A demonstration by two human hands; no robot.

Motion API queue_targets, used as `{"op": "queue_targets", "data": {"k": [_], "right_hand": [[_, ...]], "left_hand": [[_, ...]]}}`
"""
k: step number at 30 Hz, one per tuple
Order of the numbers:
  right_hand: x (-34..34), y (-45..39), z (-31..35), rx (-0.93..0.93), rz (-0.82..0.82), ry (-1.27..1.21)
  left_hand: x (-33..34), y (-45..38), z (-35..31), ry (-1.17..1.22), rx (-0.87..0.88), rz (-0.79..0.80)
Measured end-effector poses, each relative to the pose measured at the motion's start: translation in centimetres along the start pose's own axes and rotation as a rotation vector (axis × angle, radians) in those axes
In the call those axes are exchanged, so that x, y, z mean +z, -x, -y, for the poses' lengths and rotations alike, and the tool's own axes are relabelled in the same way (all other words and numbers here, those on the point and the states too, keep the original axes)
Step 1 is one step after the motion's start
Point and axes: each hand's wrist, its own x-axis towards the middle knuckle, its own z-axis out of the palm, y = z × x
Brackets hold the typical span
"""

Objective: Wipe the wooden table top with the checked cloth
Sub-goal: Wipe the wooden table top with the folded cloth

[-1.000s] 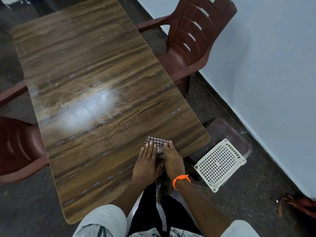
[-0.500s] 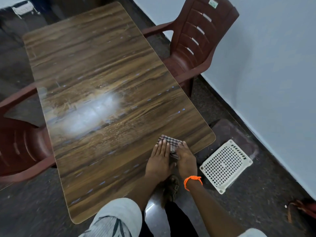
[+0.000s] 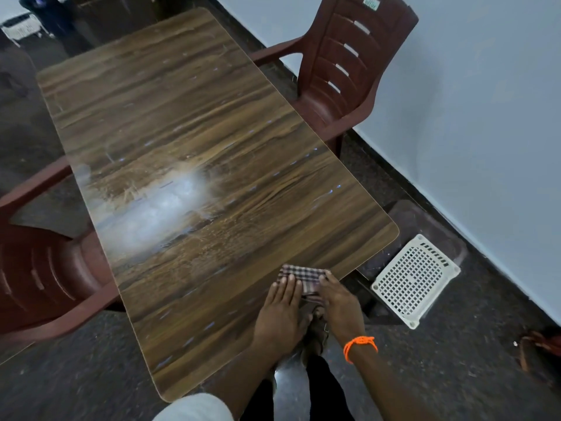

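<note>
The checked cloth (image 3: 303, 276), folded small, lies on the wooden table top (image 3: 194, 165) near its front right edge. My left hand (image 3: 280, 311) lies flat on the cloth's left part with straight fingers. My right hand (image 3: 340, 302), with an orange band at the wrist, presses on the cloth's right part beside it. Both hands cover the near half of the cloth. A pale glare patch shows on the table's middle left.
A brown plastic chair (image 3: 343, 71) stands at the table's far right by the white wall. Another brown chair (image 3: 39, 268) sits at the left. A white perforated stool (image 3: 416, 281) stands on the dark floor right of the table corner.
Both hands stay pressed on the cloth at the same spot near the table edge. The view has shifted, so the table and hands sit a little further right in the picture.
</note>
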Motion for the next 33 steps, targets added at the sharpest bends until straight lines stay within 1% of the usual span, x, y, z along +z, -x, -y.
{"op": "queue_targets", "data": {"k": [3, 7, 11, 14, 16, 18, 20, 22, 25, 29, 33], "right_hand": [[-0.2, -2.1, -0.3, 0.046, -0.040, 0.005], [1.1, -4.8, 1.2, 0.069, -0.064, 0.033], [3.2, -3.6, 3.6, 0.031, -0.016, 0.028], [4.5, -0.7, 4.1, 0.003, -0.013, 0.002], [4.7, 1.4, 3.8, 0.008, -0.017, -0.022], [4.5, 2.6, 3.2, 0.024, -0.054, -0.038], [4.1, 2.6, 2.8, 0.080, -0.101, -0.041], [3.7, 1.4, 2.5, 0.137, -0.116, -0.022], [3.4, -1.5, 2.7, 0.145, -0.107, 0.031], [4.1, -4.2, 4.6, 0.051, -0.034, 0.052], [6.3, -2.9, 6.8, -0.045, 0.025, -0.017]], "left_hand": [[-1.6, -2.7, -0.1, -0.013, 0.015, 0.008], [-2.6, -4.2, 0.8, -0.004, -0.049, 0.028], [-1.4, -1.3, 2.5, -0.040, -0.087, 0.002], [0.5, 2.4, 3.9, -0.052, -0.035, -0.014], [1.7, 4.3, 4.1, -0.064, 0.012, 0.012], [2.2, 4.7, 3.6, -0.062, 0.010, 0.035], [1.8, 3.6, 2.7, -0.057, 0.008, 0.038], [1.0, 1.7, 2.4, -0.056, 0.029, 0.022], [-0.8, -0.9, 3.0, -0.037, 0.018, 0.012], [-1.9, -0.8, 4.9, -0.038, -0.039, -0.023], [-1.0, 3.3, 7.5, -0.025, -0.062, -0.067]]}}
